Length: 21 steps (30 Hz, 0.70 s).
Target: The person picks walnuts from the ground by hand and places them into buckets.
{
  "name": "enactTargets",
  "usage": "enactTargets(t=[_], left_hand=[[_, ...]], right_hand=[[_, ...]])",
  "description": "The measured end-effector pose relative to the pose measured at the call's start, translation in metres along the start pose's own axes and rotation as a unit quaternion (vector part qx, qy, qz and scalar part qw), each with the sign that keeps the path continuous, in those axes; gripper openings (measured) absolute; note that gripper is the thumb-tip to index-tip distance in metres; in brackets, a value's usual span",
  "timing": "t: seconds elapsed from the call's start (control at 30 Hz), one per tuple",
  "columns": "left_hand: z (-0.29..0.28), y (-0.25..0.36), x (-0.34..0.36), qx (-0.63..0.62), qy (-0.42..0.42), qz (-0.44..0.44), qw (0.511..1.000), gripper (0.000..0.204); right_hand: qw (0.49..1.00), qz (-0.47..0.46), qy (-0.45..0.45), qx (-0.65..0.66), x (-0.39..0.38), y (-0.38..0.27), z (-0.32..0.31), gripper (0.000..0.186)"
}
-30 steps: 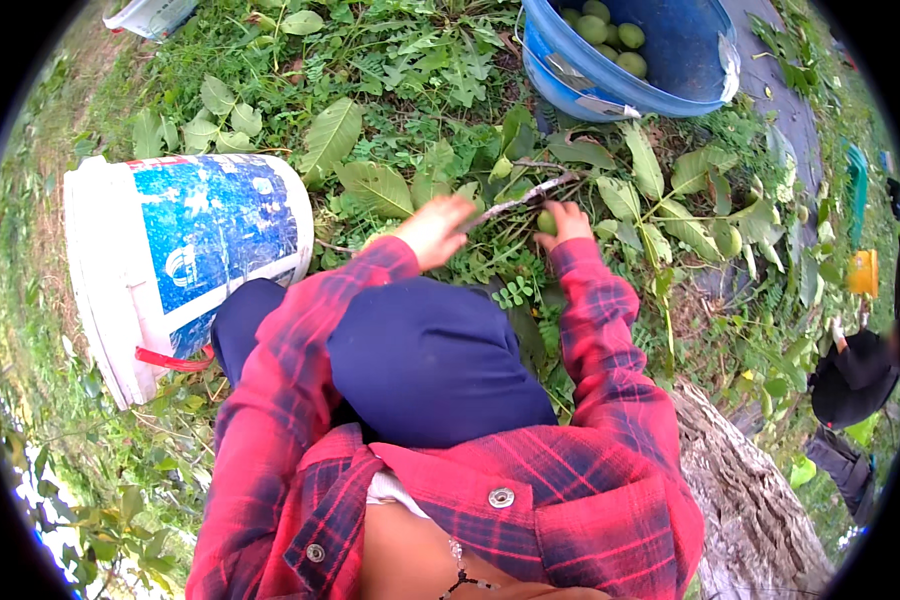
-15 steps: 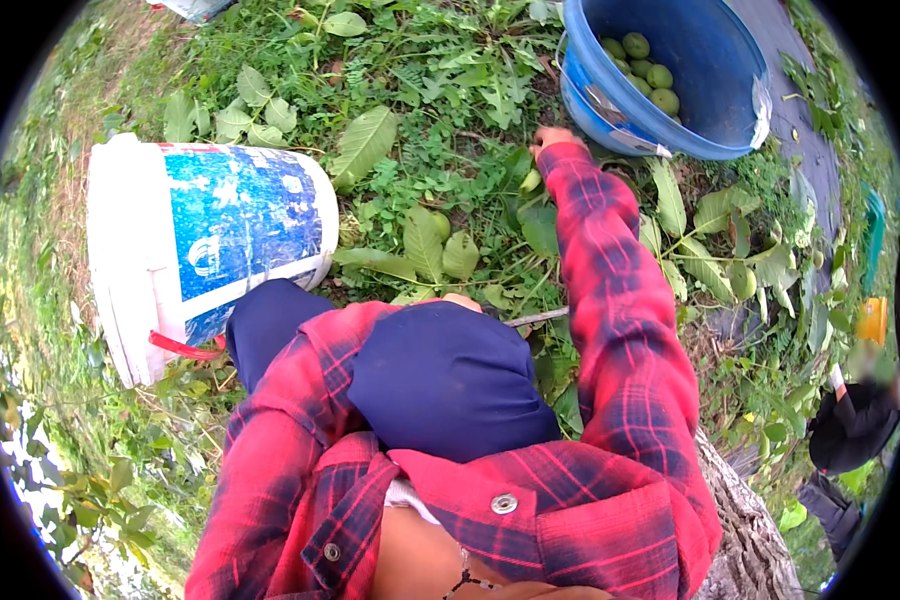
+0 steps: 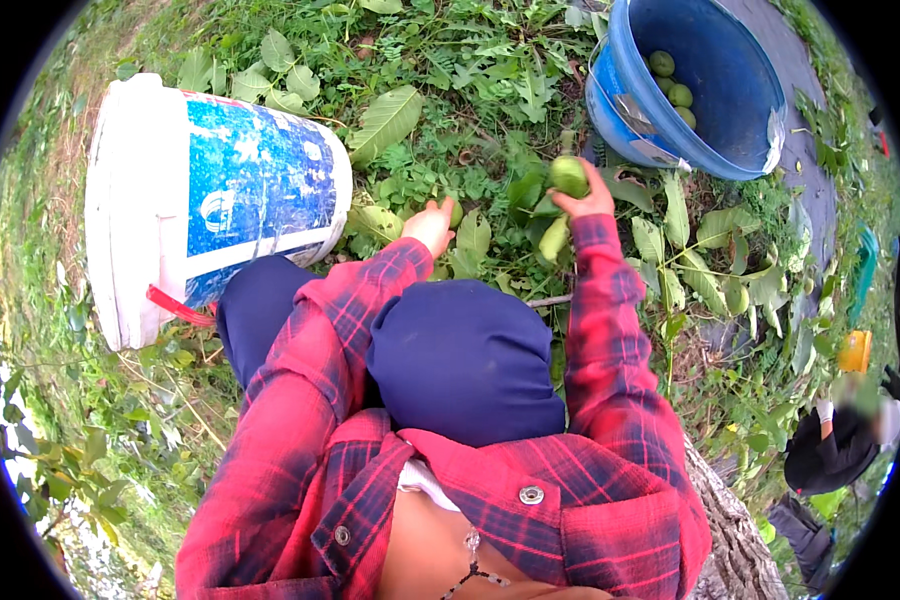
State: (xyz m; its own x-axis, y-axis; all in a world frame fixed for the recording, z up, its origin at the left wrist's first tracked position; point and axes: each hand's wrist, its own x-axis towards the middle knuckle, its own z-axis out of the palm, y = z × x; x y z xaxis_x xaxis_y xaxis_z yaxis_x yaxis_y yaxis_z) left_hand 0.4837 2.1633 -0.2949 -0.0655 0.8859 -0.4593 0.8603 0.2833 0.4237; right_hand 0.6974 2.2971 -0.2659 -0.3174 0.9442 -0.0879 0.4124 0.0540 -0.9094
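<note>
My right hand [image 3: 592, 198] grips a round green fruit [image 3: 569, 177] just below the blue bucket [image 3: 620, 110], which stands at upper right with several green fruits [image 3: 680, 95] inside. My left hand [image 3: 432, 225] is low among the leaves, fingers apart beside another green fruit [image 3: 455, 213], partly behind them. A longer pale-green object [image 3: 553, 240], perhaps a fruit, lies under my right hand near a stick [image 3: 548, 300]. Left of my hands, a white bucket [image 3: 250, 175] with a blue label and red handle lies on its side, beside my knee.
Leafy cut branches [image 3: 705, 270] lie over grass at right, along dark ground sheeting [image 3: 810, 190]. A person in dark clothing [image 3: 820, 450] works at far right near a yellow container [image 3: 854, 350] and a teal object [image 3: 863, 270]. A tree trunk [image 3: 725, 540] is at lower right.
My right hand reached forward toward the blue bucket, then came back with a green fruit raised in it. My left hand, hidden behind my knee half a second ago, now reaches into the leaves.
</note>
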Motion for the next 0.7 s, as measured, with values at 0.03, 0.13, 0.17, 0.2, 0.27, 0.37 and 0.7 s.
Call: enactTargets(t=[0.03, 0.13, 0.17, 0.2, 0.27, 0.37, 0.7], left_hand=[[0.001, -0.002, 0.004, 0.016, 0.015, 0.014, 1.0, 0.047], [0.005, -0.006, 0.014, 0.036, 0.04, 0.015, 0.998, 0.052], [0.007, -0.006, 0.017, 0.044, 0.028, 0.009, 0.999, 0.053], [0.01, -0.006, 0.019, 0.051, 0.016, 0.004, 0.999, 0.054], [0.014, -0.012, 0.021, 0.047, 0.028, -0.007, 0.998, 0.053], [0.009, -0.006, 0.023, 0.024, 0.073, 0.0, 0.997, 0.052], [-0.112, 0.055, 0.03, -0.6, 0.112, 0.049, 0.791, 0.041]], right_hand=[[0.99, 0.005, 0.039, 0.134, -0.007, -0.011, -0.004, 0.057], [0.932, -0.028, -0.074, 0.354, -0.015, -0.033, -0.023, 0.072], [0.872, -0.044, -0.139, 0.466, -0.018, -0.045, -0.025, 0.079], [0.869, -0.034, -0.154, 0.469, -0.019, -0.056, -0.028, 0.082], [0.757, -0.002, -0.146, 0.637, -0.028, -0.098, -0.019, 0.085], [0.772, -0.019, -0.152, 0.617, -0.031, -0.121, -0.034, 0.078], [0.927, -0.322, 0.15, 0.119, -0.017, -0.172, -0.084, 0.069]])
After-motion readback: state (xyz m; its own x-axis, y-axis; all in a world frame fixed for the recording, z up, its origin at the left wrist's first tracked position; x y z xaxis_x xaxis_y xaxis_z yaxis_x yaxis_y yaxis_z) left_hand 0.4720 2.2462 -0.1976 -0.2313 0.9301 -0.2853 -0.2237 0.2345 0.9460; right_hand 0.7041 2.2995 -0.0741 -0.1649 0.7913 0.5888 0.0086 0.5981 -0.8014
